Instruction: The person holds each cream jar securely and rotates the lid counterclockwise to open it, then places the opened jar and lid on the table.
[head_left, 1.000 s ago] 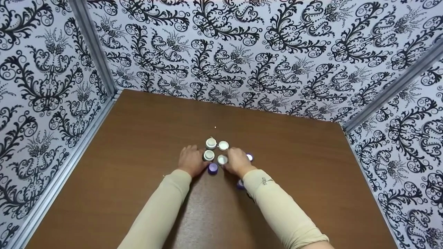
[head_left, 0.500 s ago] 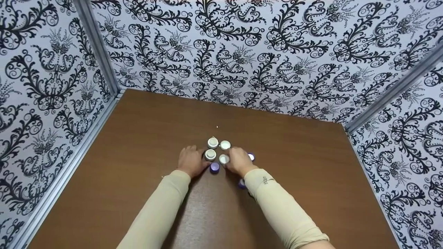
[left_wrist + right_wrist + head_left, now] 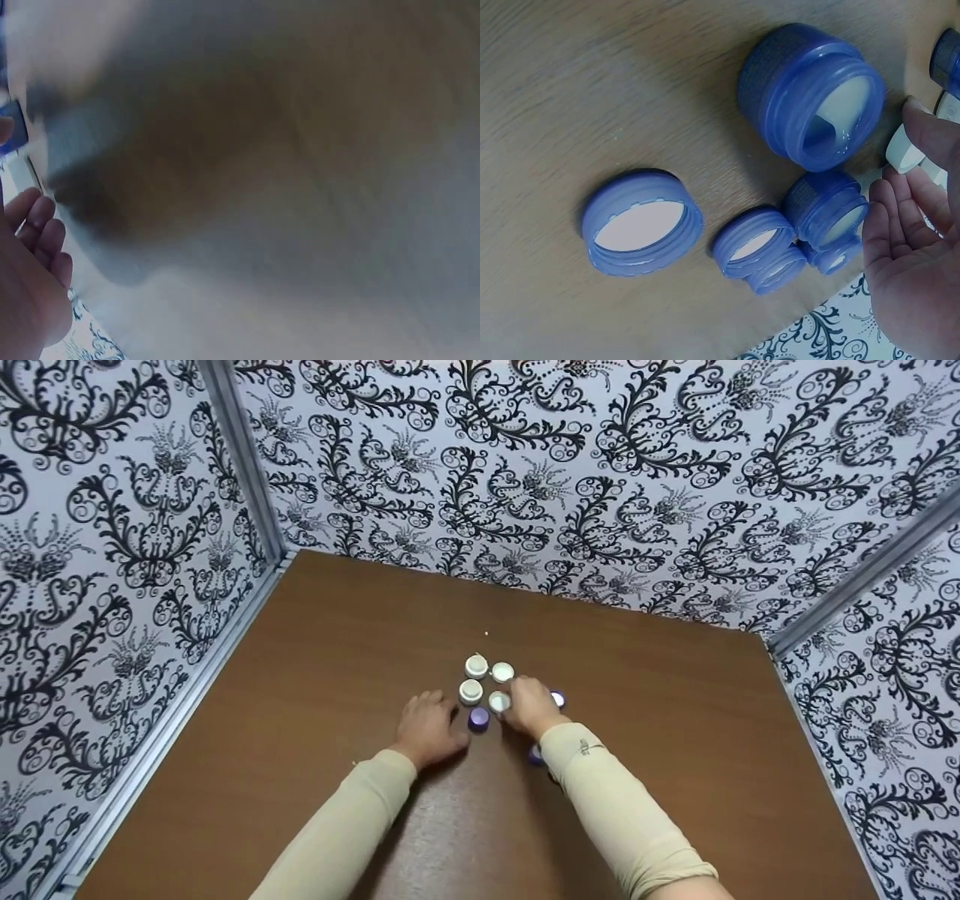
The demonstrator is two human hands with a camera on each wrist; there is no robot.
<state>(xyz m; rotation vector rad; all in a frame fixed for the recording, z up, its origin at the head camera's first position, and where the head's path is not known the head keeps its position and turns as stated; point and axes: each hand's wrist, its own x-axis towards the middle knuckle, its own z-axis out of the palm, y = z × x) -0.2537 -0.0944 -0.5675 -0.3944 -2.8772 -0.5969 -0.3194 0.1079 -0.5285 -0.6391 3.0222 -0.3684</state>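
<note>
My right hand (image 3: 529, 706) pinches a small white lid (image 3: 499, 703), hollow side up, between thumb and fingers on the table; the right wrist view shows the same white lid (image 3: 904, 150) at the thumb tip. My left hand (image 3: 431, 729) rests on the table with loose fingers, holding nothing, just left of a small purple container (image 3: 478, 718). Two white jars (image 3: 471, 691) stand beyond that container, apart from the left hand. Another white lid (image 3: 502, 672) lies hollow side up beside the farther jar.
Near my right wrist stand an uncapped blue-purple jar (image 3: 810, 97) with pale contents and an upturned blue-purple cap (image 3: 641, 225). More caps (image 3: 757, 247) and jars (image 3: 829, 210) lie past them. Patterned walls (image 3: 525, 472) border the brown table (image 3: 337, 622).
My left hand has let go of the nearer white jar and drawn back toward me and left. The right hand stays at the white lid. The head view has shifted slightly.
</note>
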